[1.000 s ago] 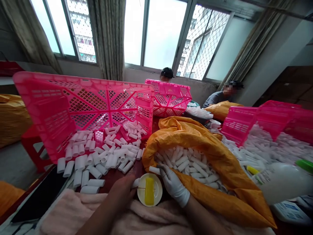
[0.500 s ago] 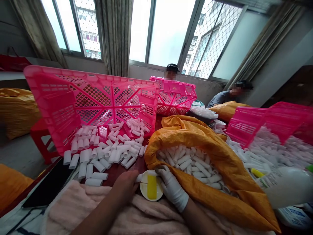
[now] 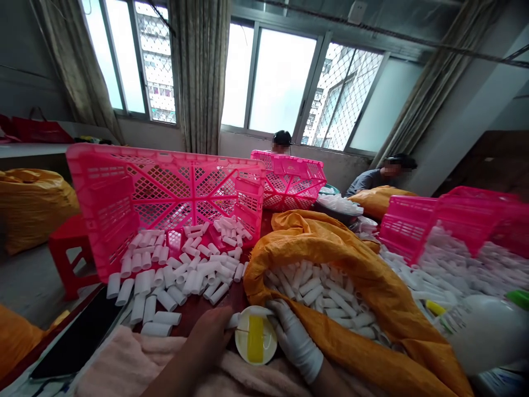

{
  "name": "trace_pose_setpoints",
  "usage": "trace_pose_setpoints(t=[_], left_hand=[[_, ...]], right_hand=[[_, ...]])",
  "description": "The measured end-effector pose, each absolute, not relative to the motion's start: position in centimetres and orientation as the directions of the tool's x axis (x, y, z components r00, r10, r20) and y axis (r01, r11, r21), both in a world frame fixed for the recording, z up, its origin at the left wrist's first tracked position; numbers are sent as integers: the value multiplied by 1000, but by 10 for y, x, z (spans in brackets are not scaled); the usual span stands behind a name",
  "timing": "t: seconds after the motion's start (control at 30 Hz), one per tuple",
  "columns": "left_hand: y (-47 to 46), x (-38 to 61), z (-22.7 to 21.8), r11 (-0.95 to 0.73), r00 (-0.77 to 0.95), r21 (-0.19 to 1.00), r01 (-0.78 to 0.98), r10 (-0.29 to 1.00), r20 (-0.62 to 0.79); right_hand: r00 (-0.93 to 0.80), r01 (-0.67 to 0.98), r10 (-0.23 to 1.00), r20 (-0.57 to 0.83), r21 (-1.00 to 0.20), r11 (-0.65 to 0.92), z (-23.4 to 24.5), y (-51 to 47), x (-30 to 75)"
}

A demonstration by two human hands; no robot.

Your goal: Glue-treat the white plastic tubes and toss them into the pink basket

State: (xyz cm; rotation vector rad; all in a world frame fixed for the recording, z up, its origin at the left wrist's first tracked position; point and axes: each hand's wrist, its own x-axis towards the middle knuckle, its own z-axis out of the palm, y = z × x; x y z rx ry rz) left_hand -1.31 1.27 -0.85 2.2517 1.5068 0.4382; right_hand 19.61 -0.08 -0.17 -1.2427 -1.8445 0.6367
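Note:
My left hand [image 3: 211, 333] is bare, curled closed just left of a small white dish [image 3: 255, 342] that holds a yellow strip; a white tube [image 3: 233, 320] sticks out between its fingertips and the dish. My right hand [image 3: 292, 339], in a white glove, is closed at the dish's right edge, pinching a white tube against the mouth of an orange sack [image 3: 330, 242]. The sack is full of white tubes [image 3: 318, 286]. Both forearms rest on a pink towel [image 3: 136, 364].
A tipped pink basket [image 3: 165, 190] spills white tubes [image 3: 177, 264] onto the table at left. A black phone [image 3: 78, 342] lies at the lower left. More pink baskets [image 3: 450, 215] and tube heaps sit right. A white bottle [image 3: 483, 325] is near right. Two people sit beyond.
The camera has tilted up a little, so everything sits lower in view. Both hands stay at the dish, hardly moved.

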Motion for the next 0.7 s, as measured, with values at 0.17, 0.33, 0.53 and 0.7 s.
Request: trace_pose_setpoints(t=[0.17,0.33,0.53,0.7], left_hand=[[12,-14,-7,-347,377,473,810,926,33],[11,-14,-10,-346,373,465,815,927,36],[13,-13,-8,-320,360,479,818,933,8],[11,-13,-4,-345,384,479,807,923,18]], right_hand=[[-227,481,906,358,-767,424,3,-4,197],[-201,527,922,330,-757,386,2,-4,199],[-263,483,870,417,-724,493,1,-4,202],[-227,507,906,357,-751,423,2,-5,202]])
